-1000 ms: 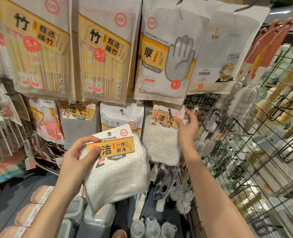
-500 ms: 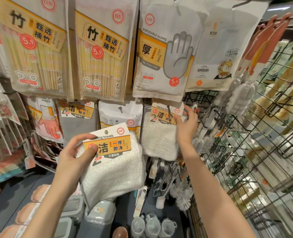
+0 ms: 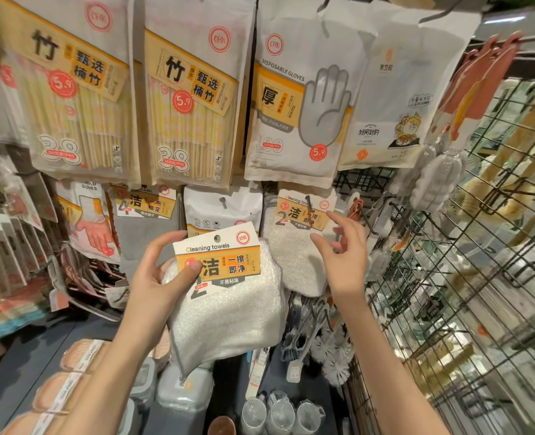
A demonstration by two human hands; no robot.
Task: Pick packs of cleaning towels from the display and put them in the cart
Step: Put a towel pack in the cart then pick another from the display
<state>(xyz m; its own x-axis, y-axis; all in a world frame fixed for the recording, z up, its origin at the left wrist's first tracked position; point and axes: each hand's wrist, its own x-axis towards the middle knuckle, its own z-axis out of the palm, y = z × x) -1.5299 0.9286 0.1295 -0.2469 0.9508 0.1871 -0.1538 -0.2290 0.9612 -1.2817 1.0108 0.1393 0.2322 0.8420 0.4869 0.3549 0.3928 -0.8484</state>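
My left hand grips a white pack of cleaning towels by its orange-and-white card label, held in front of the display. A second, matching towel pack hangs on a hook just behind and to the right. In front of that hanging pack's right edge hovers my right hand, fingers spread and relaxed, holding nothing. A grey towel pack hangs further left on the same row.
Large packs of bamboo chopsticks and disposable gloves hang above. A wire grid rack with brushes runs along the right. Food containers and small cups sit on the dark shelf below.
My right hand has let go of the hanging towel pack and drawn back toward me with its fingers open. The left hand's pack has risen slightly.
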